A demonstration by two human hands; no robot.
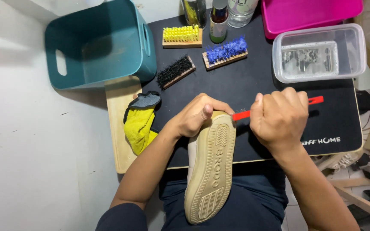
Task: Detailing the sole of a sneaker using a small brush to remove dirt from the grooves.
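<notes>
We have the left hand (198, 114) clamped around the toe of a shoe (210, 169), thumb pressed on the edge of the sole, while the right hand (279, 117) is fisted tight on a thin red-handled brush (315, 101). Its head meets the shoe's toe edge, just at three o'clock of the left thumb. The shoe lies sole-up over our lap, heel toward six o'clock, toe over the near edge of the black mat (253, 81). That sole is tan rubber, ribbed at both ends, with raised letters down the middle.

Containers now. At ten o'clock stands a teal plastic bin (103, 47), rounded corners, cut-out handles; we see nothing inside it. At two o'clock sits a clear rectangular tub (320, 53) holding a shallow layer of water, droplets clinging to its walls. Behind it, at one o'clock, a bright pink tub (311, 15) runs off the frame, so we cannot tell its contents.

Along twelve o'clock lie three wooden-backed brushes: the yellow-bristled brush (182, 35), the blue-bristled brush (225, 51) and the black-bristled brush (175, 72), with bottles (218, 17) standing just behind. At nine o'clock of the left hand, a yellow cloth (140, 124), fuzzy, with a grey patch, lies crumpled on the pale wooden board (118, 124) under the mat.
</notes>
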